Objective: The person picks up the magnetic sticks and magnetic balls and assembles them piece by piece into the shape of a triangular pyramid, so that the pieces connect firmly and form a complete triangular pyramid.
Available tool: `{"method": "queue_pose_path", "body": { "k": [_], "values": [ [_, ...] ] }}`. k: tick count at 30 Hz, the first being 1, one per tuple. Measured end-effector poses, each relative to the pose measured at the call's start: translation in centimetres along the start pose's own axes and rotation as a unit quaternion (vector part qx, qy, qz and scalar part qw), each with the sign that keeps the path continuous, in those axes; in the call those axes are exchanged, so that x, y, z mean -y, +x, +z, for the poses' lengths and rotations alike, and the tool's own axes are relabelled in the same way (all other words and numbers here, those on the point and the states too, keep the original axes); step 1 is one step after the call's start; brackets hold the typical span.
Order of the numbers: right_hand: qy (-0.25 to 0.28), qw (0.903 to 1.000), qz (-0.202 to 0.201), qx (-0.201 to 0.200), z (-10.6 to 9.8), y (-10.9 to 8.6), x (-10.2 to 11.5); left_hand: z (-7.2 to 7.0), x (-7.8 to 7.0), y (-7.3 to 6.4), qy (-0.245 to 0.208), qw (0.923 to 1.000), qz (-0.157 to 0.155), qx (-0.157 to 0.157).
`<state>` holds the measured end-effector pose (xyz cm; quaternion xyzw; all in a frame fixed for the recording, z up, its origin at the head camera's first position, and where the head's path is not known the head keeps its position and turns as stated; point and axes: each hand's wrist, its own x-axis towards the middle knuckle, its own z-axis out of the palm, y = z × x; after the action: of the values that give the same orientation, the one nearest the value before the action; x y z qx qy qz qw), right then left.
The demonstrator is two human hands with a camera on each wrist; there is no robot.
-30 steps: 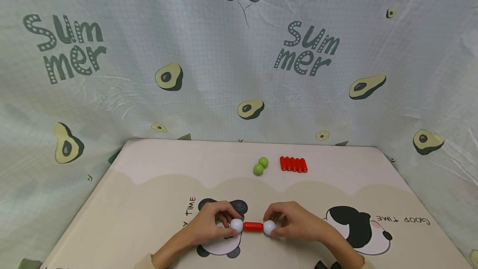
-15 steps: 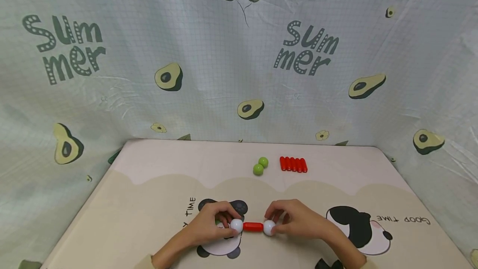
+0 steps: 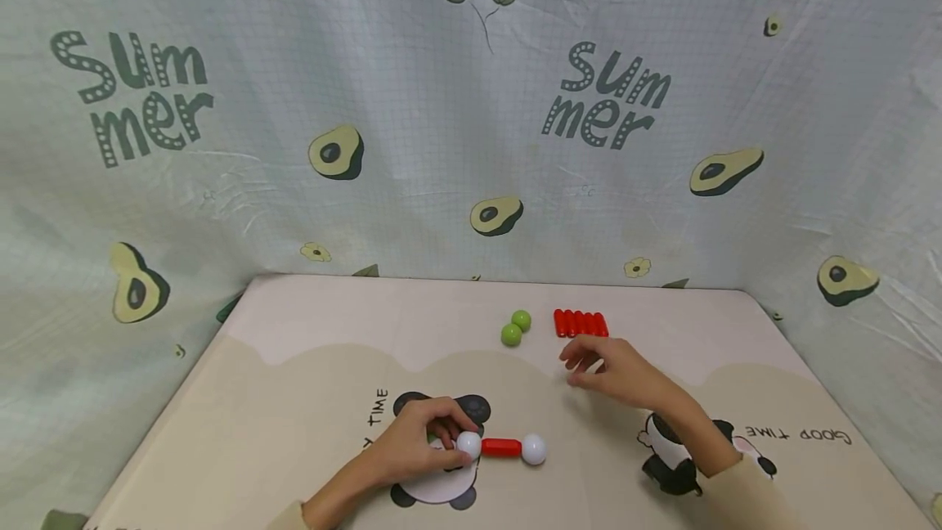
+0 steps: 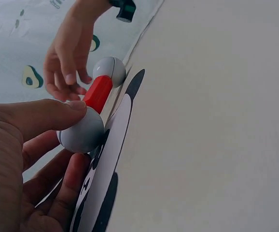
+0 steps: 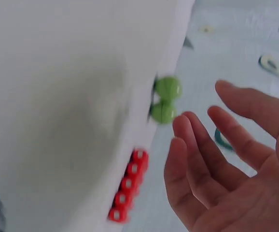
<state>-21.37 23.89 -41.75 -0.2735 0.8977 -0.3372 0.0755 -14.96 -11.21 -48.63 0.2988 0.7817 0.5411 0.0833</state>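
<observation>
My left hand (image 3: 421, 438) pinches a white ball (image 3: 468, 444) between thumb and fingers; the left wrist view shows the thumb on top of it. A red rod (image 3: 501, 448) joins this ball to a second white ball (image 3: 533, 449), which nothing holds. Between the left fingers shows a bit of green, too hidden to identify. My right hand (image 3: 621, 372) hovers with loosely bent fingers and nothing in them, just in front of a row of several red rods (image 3: 580, 323). In the right wrist view, its fingertips point toward two green balls (image 5: 167, 88) beyond.
Two green balls (image 3: 511, 334) touch each other left of the red row. Under everything lies a mat (image 3: 294, 399) printed with animal faces and lettering. A patterned curtain (image 3: 412, 105) rises behind the table's back edge and along its sides.
My right hand has let go of the right white ball and moved up, away and to the right, toward the red rods. The left hand keeps its pinch in place.
</observation>
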Motion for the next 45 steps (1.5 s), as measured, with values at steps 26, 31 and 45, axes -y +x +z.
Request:
{"method": "queue_pose_path", "body": {
  "k": [26,31,45],
  "values": [
    [0.000,0.9722,0.231,-0.037,-4.9,5.6,-7.6,0.1,0.0,0.2,-0.001,0.9999,-0.010,-0.005],
    [0.014,0.9720,0.233,-0.026,-5.1,5.7,-8.1,0.1,0.2,0.4,0.000,1.0000,0.000,-0.005],
    [0.059,0.9580,0.279,-0.023,-4.9,5.5,-7.7,0.1,0.2,0.3,-0.003,1.0000,0.004,-0.006]
  ]
}}
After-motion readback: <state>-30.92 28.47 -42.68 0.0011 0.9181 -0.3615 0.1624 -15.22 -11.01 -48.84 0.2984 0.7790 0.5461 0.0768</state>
